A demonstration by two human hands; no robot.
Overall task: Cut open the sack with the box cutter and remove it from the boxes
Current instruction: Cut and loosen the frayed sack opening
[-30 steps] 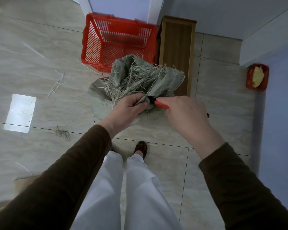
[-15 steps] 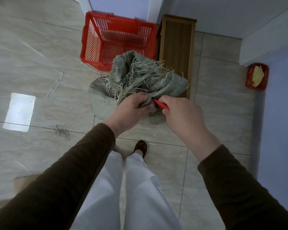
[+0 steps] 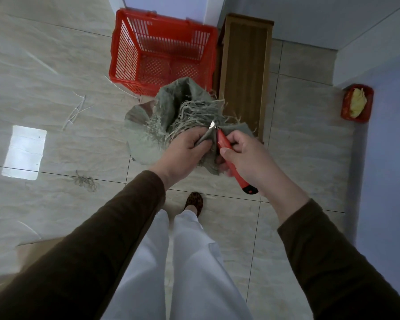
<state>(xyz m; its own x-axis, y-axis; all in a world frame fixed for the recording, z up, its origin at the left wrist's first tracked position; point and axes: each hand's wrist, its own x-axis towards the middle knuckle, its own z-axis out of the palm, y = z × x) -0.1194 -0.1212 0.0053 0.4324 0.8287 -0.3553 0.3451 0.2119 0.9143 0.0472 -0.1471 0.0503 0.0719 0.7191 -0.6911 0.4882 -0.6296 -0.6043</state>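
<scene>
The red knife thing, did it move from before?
Yes. The box cutter now shows much more handle and its blade tip, swung out below the right hand, toward the person and away from the red basket.

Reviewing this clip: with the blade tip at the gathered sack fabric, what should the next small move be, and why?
Probably draw the box cutter through the fold, away from the left hand. The right hand holds the red handle with the blade tip at the sack just beyond the left fingers, which bunch the frayed fabric. The margin looks slim, so cut outward.
</scene>
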